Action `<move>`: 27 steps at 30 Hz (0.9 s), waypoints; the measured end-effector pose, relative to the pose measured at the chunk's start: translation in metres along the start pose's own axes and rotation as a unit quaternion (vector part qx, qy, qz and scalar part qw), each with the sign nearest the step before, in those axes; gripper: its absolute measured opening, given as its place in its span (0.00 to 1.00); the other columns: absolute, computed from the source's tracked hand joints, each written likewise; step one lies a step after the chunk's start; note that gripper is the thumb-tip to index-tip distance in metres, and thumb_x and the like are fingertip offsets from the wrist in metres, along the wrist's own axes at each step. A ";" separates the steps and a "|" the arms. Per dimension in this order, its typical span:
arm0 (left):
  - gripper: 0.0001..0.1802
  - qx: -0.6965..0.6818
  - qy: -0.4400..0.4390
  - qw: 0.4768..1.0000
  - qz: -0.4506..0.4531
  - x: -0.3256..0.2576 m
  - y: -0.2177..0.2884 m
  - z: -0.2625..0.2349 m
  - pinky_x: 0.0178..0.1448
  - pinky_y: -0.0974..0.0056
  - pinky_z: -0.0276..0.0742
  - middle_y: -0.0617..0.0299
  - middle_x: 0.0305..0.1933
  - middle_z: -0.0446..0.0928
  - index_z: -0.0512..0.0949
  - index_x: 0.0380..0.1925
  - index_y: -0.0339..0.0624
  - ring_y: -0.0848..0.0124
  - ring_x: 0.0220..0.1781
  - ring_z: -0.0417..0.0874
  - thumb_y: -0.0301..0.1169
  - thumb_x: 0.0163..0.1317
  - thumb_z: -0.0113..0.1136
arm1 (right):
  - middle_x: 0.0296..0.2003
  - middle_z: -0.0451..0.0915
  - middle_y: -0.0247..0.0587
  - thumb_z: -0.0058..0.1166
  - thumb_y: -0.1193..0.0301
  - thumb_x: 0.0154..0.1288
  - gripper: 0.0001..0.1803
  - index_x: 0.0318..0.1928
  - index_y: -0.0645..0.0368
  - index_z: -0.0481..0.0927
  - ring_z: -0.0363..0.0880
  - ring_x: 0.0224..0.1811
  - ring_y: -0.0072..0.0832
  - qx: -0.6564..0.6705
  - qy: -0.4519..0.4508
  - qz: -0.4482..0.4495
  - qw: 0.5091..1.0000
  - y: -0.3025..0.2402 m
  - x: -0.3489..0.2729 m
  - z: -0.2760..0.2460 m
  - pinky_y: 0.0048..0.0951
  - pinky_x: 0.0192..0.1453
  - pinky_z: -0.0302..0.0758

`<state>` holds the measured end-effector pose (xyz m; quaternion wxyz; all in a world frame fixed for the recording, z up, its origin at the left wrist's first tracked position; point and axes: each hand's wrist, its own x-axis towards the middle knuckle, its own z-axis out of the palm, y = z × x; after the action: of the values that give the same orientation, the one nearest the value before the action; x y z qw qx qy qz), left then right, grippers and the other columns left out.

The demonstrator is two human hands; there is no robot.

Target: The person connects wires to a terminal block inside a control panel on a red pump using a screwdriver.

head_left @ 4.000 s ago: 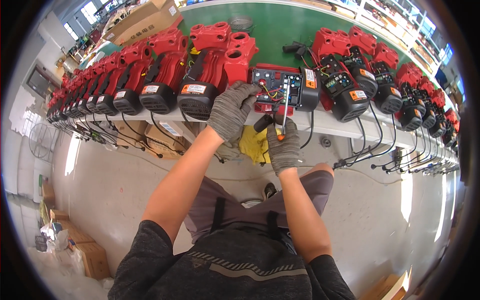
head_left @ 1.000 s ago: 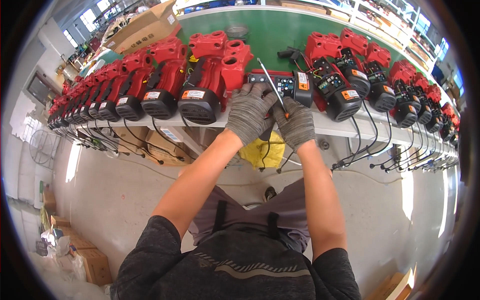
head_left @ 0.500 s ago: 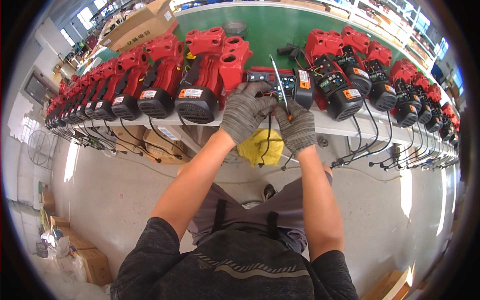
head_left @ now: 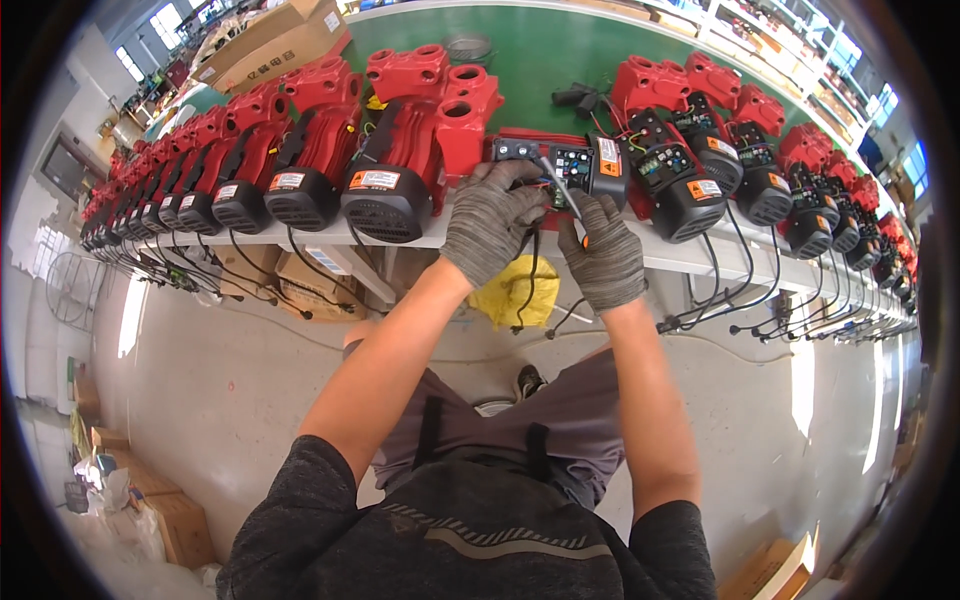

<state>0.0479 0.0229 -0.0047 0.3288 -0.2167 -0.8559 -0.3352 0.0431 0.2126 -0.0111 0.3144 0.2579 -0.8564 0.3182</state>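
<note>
In front of me a red pump [head_left: 465, 125] lies on its side, its black terminal box open and showing a circuit board [head_left: 572, 165]. My left hand [head_left: 488, 222], in a grey knit glove, rests against the near edge of that box. Its fingers are bent and pressed together beside thin coloured wires; what they pinch is hidden. My right hand [head_left: 606, 255], gloved alike, is closed around a screwdriver [head_left: 562, 188] with an orange patch on its handle. The shaft slants up and left over the board. A black power cable [head_left: 533, 275] hangs below my left hand.
More red pumps with black motor covers [head_left: 388, 205] line the bench to the left, and others with exposed boards [head_left: 655, 150] to the right. Cables dangle off the front edge. A cardboard box [head_left: 270, 50] and dark connectors [head_left: 577, 98] sit behind; a yellow bag [head_left: 515, 295] is below.
The screwdriver's tip has come down and nearer, from above the far side of the box to over its board. My right hand has shifted slightly right and toward me. My left hand stays nearly in place.
</note>
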 end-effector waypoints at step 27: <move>0.18 0.044 -0.003 0.998 0.053 -0.001 -0.004 -0.001 0.54 0.58 0.80 0.59 0.53 0.81 0.84 0.44 0.42 0.58 0.54 0.80 0.19 0.51 0.68 | 0.32 0.82 0.48 0.60 0.67 0.70 0.10 0.45 0.59 0.78 0.83 0.28 0.44 0.021 -0.091 -0.026 0.995 0.004 0.009 0.008 0.40 0.31 0.79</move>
<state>0.0468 0.0195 -0.0062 0.3524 -0.2479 -0.8584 -0.2784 0.0317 0.2076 -0.0115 0.2374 0.3148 -0.8676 0.3032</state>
